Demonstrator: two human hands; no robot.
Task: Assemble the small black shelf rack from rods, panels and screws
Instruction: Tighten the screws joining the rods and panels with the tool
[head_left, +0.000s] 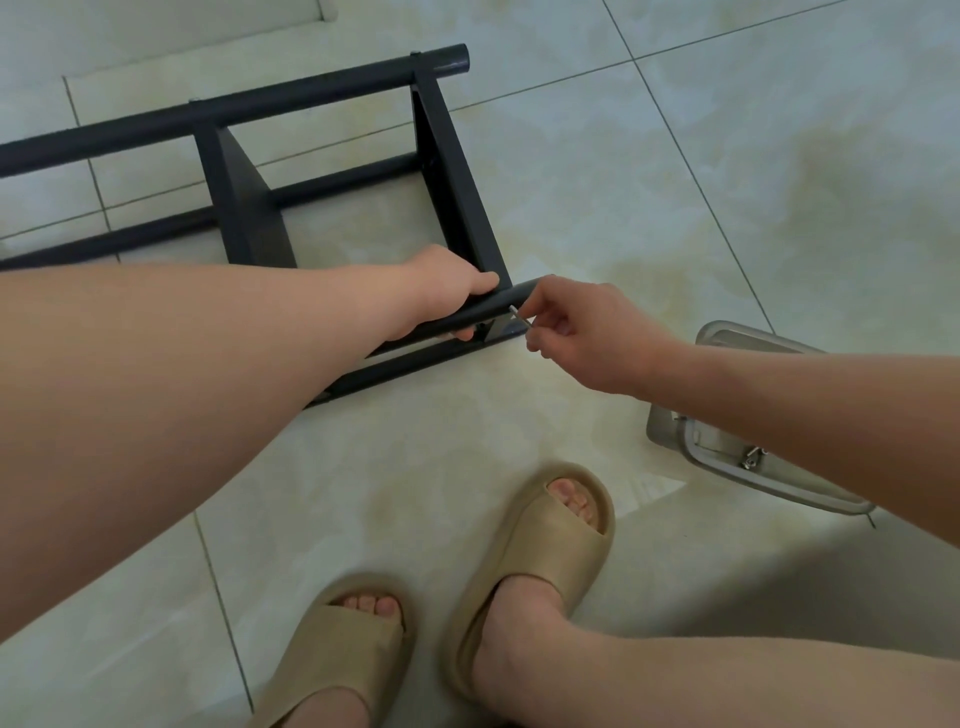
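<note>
Head view: the black rack (311, 91) lies on its side on the floor, stretching away beyond both grips. Left grip (447, 291) is wrapped round the nearest rod (483, 309). Right grip (582, 332), just beside it, pinches a small silver key (521, 316) at that rod's end. The danger, I'd say: the key slips from its screw, or the rod rolls under the left grip and the thread crosses. The count: four rods, two panels (457, 197), one steel tray (737, 338) right of the right grip, holding spare screws (753, 458) too small to number.
</note>
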